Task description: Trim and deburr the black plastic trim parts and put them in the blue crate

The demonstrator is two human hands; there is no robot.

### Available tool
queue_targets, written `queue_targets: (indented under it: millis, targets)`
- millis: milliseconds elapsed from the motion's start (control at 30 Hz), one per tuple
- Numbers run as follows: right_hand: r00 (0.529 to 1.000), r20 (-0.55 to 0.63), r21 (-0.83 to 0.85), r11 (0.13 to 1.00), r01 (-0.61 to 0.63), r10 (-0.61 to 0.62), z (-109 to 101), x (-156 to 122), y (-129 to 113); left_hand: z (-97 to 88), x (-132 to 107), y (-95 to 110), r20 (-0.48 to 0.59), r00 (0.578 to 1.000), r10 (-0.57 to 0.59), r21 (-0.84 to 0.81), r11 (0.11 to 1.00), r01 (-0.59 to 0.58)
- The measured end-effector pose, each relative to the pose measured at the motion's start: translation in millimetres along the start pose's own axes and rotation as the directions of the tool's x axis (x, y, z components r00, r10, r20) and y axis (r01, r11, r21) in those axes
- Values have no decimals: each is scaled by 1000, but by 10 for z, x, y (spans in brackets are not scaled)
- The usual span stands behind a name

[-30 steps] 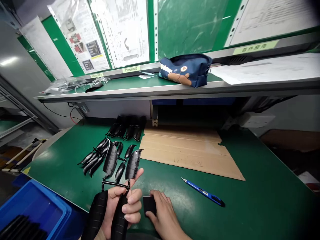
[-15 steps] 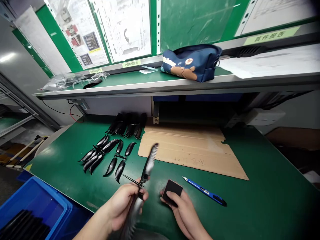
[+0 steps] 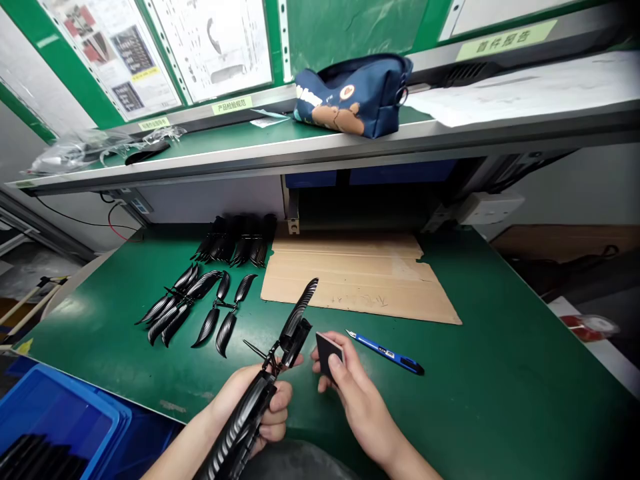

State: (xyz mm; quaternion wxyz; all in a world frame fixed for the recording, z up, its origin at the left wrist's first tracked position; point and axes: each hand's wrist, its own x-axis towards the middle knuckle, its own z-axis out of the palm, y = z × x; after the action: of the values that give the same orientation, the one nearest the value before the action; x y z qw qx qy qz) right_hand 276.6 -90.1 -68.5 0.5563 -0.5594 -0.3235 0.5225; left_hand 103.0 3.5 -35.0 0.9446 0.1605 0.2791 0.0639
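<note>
The fingers [image 3: 277,405] of the left hand [image 3: 260,408] are curled shut around the lower end of a long black ribbed plastic moulding [image 3: 296,321], which is held low over the near edge of the desk [image 3: 500,373]. Its curved, feather-like upper part tilts up and away to the right, and a thin runner spike sticks out to the left. The fingers [image 3: 338,373] of the right hand [image 3: 356,395] pinch a small black square block [image 3: 326,352], thumb on one side and fingertips on the other. The block stands on edge just beside the moulding's middle; whether the two touch cannot be told. To work the block well on the moulding, the left grip would best sit close to the spot being treated so the slender piece does not flex. The block's flat face should meet the ribs squarely, with light pressure, clear of the runner spike. Just past the right hand a blue-handled utility knife [image 3: 385,351] lies on the desk, near the front edge of a flat sheet of brown cardboard [image 3: 360,280]. To the left lie loose black curved mouldings [image 3: 200,310], with a tighter row of the same pieces [image 3: 235,247] at the back. A blue plastic crate [image 3: 55,427] sits below the desk's left corner. On the shelf [image 3: 225,160] above rests a navy zip pouch [image 3: 350,97].
</note>
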Motion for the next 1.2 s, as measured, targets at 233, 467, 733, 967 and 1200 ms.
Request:
queue_targets:
  millis: [233, 467, 733, 967, 1200]
  targets:
    - [607, 359, -714, 209, 668, -709, -201, 112, 48, 70, -87, -60, 99, 989, -105, -32, 994, 109]
    - [502, 493, -634, 101, 766, -711, -50, 95, 47, 99, -166, -73, 77, 996, -54, -40, 998, 57]
    - [497, 484, -648, 86, 757, -720, -47, 151, 83, 114, -218, -124, 38, 999, -9, -118, 993, 13]
    - [509, 495, -640, 101, 762, -704, -49, 176, 104, 41, -188, -144, 95, 995, -23, -146, 989, 37]
    - [532, 448, -664, 130, 736, -719, -67, 170, 96, -23, -226, -172, 80, 997, 3, -187, 982, 12]
